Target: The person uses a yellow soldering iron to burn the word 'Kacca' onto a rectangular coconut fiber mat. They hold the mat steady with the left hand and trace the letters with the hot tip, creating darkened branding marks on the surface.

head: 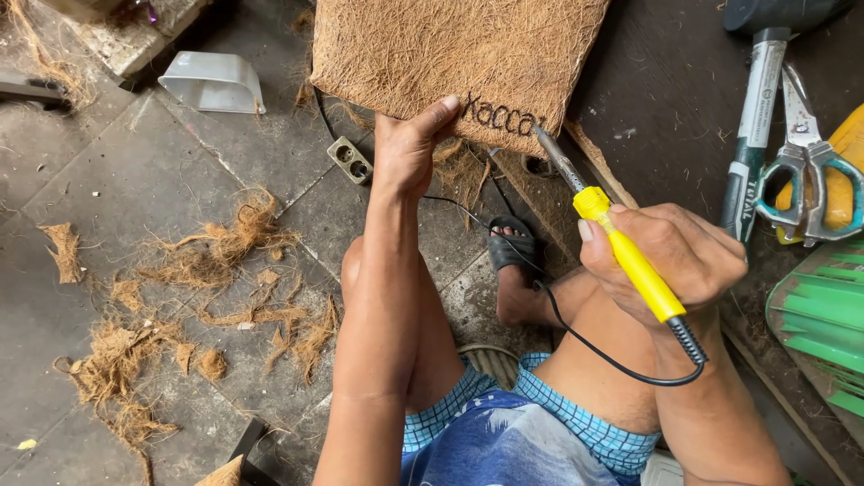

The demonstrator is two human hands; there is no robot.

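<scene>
- Place: a small, rough craft workshop at floor level.
- Floor: worn grey tiles, dirty, strewn with loose tufts of coconut fibre.
- Material: a brown coir mat with letters burnt into its lower edge.
- Tools: a yellow-handled soldering iron on a black cord; scissors and a green-handled tool on a dark wooden surface.
- Power: an extension socket lying on the tiles.

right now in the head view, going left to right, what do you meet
coir scraps on the floor → white plastic tub → left hand → yellow soldering iron in the right hand → scissors
</scene>
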